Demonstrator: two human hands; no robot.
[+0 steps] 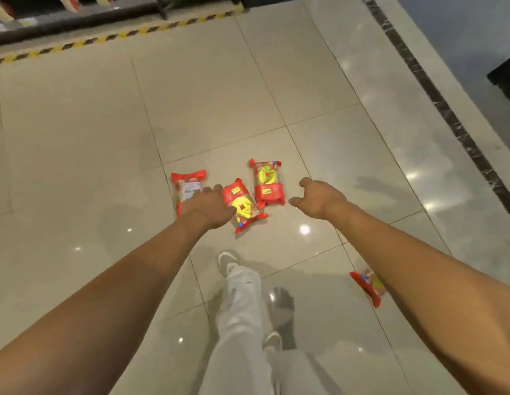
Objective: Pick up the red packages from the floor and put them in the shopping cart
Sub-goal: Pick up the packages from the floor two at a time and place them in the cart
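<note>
Three red packages lie close together on the tiled floor ahead of me: a left package (187, 186) showing its label side, a middle package (242, 208) with a yellow print, and a right package (267, 182) with a yellow print. A fourth red package (367, 286) lies nearer, partly hidden under my right forearm. My left hand (209, 208) reaches out palm down between the left and middle packages, holding nothing. My right hand (316, 199) hangs with curled, spread fingers just right of the right package, holding nothing. No shopping cart is in view.
My legs in light trousers and grey shoes (228, 262) stand just behind the packages. A yellow-and-black hazard strip (111, 38) runs along the base of a shelf at the far left. A dark marble border (447, 109) crosses the floor on the right.
</note>
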